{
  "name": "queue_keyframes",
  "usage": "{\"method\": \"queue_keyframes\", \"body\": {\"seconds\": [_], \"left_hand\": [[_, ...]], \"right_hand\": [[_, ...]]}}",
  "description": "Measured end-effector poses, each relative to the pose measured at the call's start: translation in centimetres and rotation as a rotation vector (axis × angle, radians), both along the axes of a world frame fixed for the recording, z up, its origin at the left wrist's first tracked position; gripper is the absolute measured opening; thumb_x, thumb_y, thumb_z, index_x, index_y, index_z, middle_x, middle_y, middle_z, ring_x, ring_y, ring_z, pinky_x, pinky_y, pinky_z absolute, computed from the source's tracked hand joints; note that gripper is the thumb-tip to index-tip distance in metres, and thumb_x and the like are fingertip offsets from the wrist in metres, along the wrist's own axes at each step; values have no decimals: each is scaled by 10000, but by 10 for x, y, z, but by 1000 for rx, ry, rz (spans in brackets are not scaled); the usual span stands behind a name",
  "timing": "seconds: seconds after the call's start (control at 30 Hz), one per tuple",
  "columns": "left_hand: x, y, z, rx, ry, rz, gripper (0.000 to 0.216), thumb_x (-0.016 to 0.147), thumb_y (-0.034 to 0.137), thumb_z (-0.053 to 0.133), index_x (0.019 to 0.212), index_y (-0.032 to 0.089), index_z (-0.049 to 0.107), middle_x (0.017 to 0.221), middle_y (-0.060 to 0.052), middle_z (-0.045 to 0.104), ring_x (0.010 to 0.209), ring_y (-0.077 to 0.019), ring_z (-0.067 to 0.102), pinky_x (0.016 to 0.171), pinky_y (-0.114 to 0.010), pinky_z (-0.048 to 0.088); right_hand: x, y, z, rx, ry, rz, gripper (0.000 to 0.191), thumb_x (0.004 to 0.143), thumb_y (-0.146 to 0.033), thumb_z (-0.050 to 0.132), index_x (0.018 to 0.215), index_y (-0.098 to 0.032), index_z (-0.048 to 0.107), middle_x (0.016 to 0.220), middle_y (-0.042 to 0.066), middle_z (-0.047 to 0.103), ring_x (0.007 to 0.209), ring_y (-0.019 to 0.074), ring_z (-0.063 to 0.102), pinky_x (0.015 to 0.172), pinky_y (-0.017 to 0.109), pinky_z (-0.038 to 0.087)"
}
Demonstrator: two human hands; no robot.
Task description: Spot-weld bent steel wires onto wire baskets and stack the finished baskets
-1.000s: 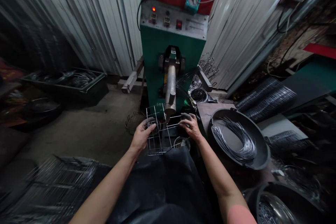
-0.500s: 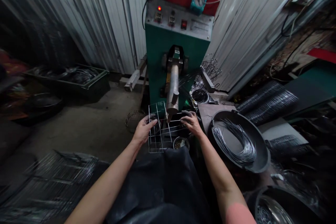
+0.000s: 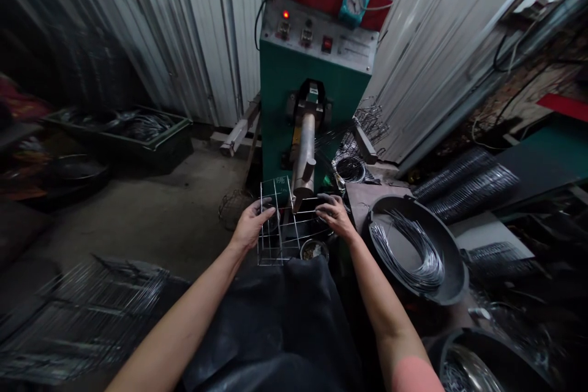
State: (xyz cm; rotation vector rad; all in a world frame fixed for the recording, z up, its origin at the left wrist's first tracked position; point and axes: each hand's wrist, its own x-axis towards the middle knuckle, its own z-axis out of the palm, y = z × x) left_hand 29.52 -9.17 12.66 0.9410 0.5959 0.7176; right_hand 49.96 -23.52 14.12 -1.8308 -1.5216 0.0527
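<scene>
Between my hands is a wire rack (image 3: 278, 220), a light grid of thin metal rods, held under the electrode arm of a green spot-welding machine (image 3: 275, 104). My left hand (image 3: 252, 220) grips the grid's left side, thumb and fingers closed on the wires. On the other side my right hand (image 3: 334, 214) pinches the ends of the rods. The tip of the metal electrode arm (image 3: 304, 174) comes down onto the wires, between the two hands. Below the rack sits a small round bowl (image 3: 315, 250) with little bits inside.
To the right, a black pan (image 3: 448, 275) holds a coil of wires (image 3: 425, 263); another basin (image 3: 505, 349) stands nearer. Wire racks (image 3: 92, 318) are piled at lower left. A green bin (image 3: 169, 141) of wire parts lies by the corrugated wall (image 3: 184, 30).
The view has shifted slightly, so the machine appears a little further right. Both hands keep their hold on the wire rack, almost unmoved beneath the electrode.
</scene>
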Motion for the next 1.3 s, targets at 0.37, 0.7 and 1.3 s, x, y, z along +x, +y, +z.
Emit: {"method": "queue_keyframes", "body": {"seconds": [0.37,0.7,1.3], "left_hand": [[3,3,2,-42,5,-15,542,466,305,812,942,138,615,734,-17,651,664,-138,587,667,-277,447],[-1,6,0,-2,-6,-52,550,470,304,817,952,125,622,741,-22,656,672,-132,587,672,-266,454],[-180,-17,21,-429,-20,8,135,764,231,556,756,111,617,521,15,489,532,-141,532,777,-509,521]], "right_hand": [[-2,-1,0,21,10,-7,104,808,-283,592,806,-255,692,1150,21,587,1031,224,413,926,402,363],[-6,-5,6,-2,-22,-8,85,795,-256,608,797,-235,691,1148,26,594,1017,221,409,917,401,370],[-91,-118,37,234,629,19,798,666,-504,693,1353,-281,353,1353,72,427,1267,256,350,1064,432,246]]}}
